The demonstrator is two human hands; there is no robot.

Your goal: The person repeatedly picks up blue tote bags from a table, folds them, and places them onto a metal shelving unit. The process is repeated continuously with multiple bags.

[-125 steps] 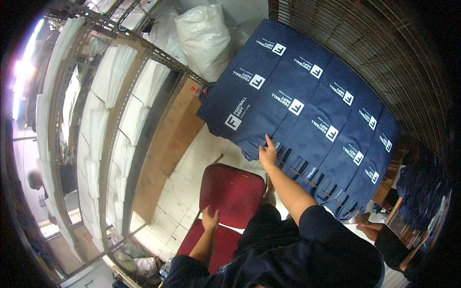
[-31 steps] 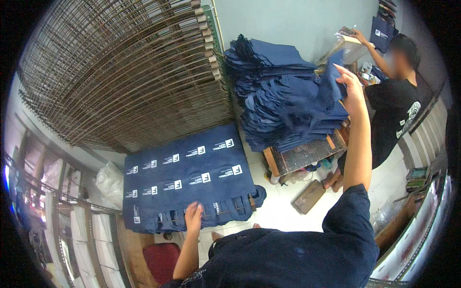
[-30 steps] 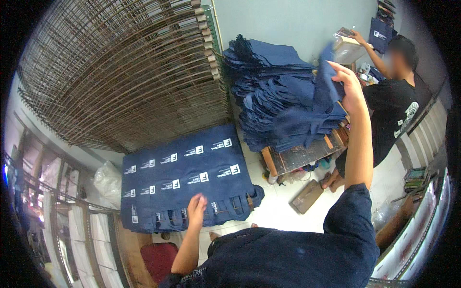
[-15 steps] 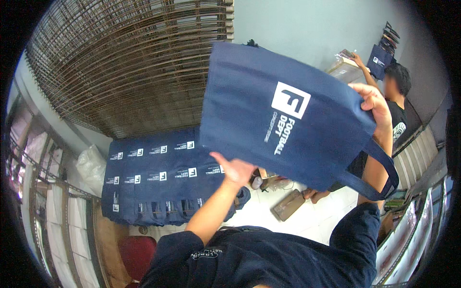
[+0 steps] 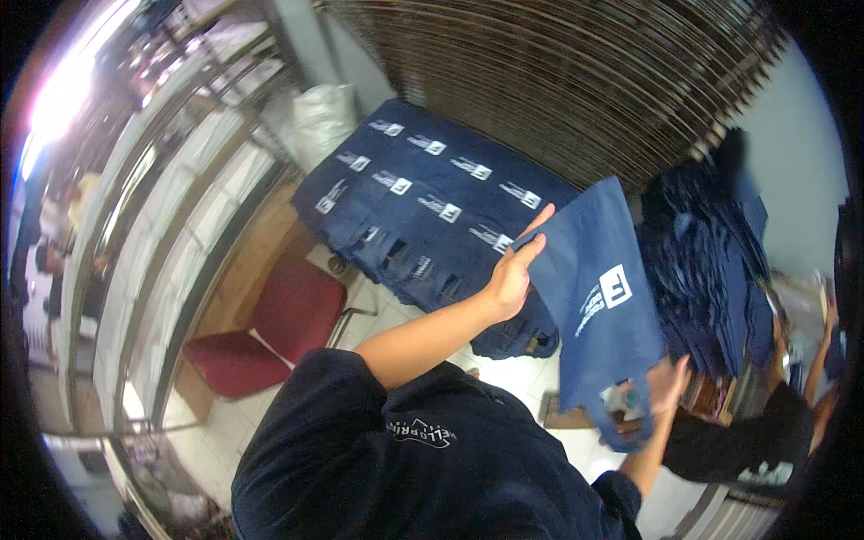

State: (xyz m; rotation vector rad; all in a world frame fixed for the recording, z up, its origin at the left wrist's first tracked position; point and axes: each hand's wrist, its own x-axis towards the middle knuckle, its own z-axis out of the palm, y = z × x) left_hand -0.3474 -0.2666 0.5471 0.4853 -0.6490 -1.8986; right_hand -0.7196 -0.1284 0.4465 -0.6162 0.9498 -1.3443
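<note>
A navy tote bag [image 5: 589, 301] with a white printed emblem is held up in front of me, tilted, its handle loop [image 5: 621, 423] hanging at the lower end. My left hand [image 5: 513, 279] pinches the bag's left edge between thumb and fingers. At the lower right edge, beside the handle, my right hand [image 5: 664, 387] grips the bag; motion blurs its fingers. Behind the bag, rows of matching navy tote bags [image 5: 423, 193] lie overlapped in a broad pile with their emblems facing up.
A tall stack of dark folded bags [image 5: 697, 261] stands at the right, next to a person in a black shirt [image 5: 756, 441]. Metal racks [image 5: 630, 67] rise at the back. A red chair [image 5: 297, 310], a white plastic sack [image 5: 324, 117] and shelving [image 5: 171, 207] are on the left.
My view has swung left. The tote bag has come lower and turned more upright, its handle end downward. My left hand, spread beside the bag before, now has its edge.
</note>
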